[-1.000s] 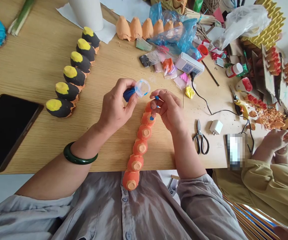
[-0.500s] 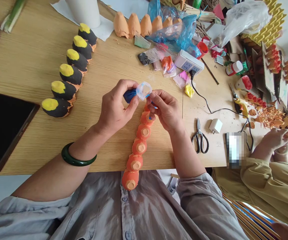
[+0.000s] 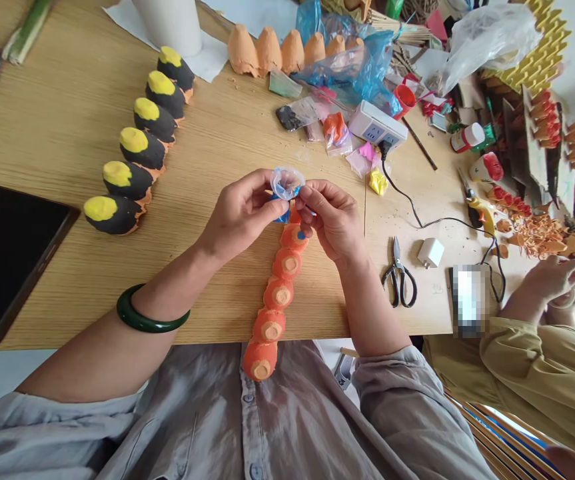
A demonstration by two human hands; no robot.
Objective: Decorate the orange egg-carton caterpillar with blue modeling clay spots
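A small clear plastic bag (image 3: 287, 181) with blue clay in it is gripped by my left hand (image 3: 234, 217), its mouth opened upward. My right hand (image 3: 334, 217) pinches the bag's right edge between thumb and forefinger. Bits of blue show at the right fingertips, partly hidden by the fingers. Below both hands lies a strip of orange-painted egg-carton cups (image 3: 281, 293) with pale round tops, running over the table's front edge toward my shirt. The upper cup by my right hand carries a blue spot.
Black cups with yellow tops (image 3: 140, 148) stand in a row at left, near a dark tablet (image 3: 12, 260). Plain orange cups (image 3: 267, 50) sit at the back. Scissors (image 3: 398, 273), a power strip (image 3: 377, 125) and its cable lie right. A co-worker's hand (image 3: 542, 287) works at far right.
My left hand has shifted slightly right and turned the bag, so its mouth faces up and the blue clay sits lower behind my fingers. My right hand has hardly moved.
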